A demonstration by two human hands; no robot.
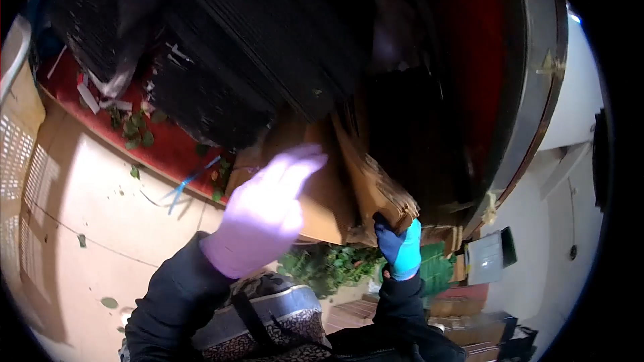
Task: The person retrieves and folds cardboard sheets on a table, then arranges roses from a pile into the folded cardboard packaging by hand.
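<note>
In the head view, the right hand (404, 253) pinched the near end of the brown card (376, 191), its fingers closed around the layered edge beside the dark gap. The left hand (260, 218) was spread flat over a wider brown sheet (327, 204), fingers straight and close together; whether it touched the sheet could not be told. The black stack (248, 47) lay just beyond, above a red surface (171, 154) strewn with leaves (136, 129) and a blue strip (184, 184). Good handling, by judgement, called for 2 hands: the right gripping all the layers evenly, the left bracing the sheet with a flat palm. A pinch at only 1 end risked fanning the layers or bending the edge, while a slow, level pull favored a clean movement past the stack.
</note>
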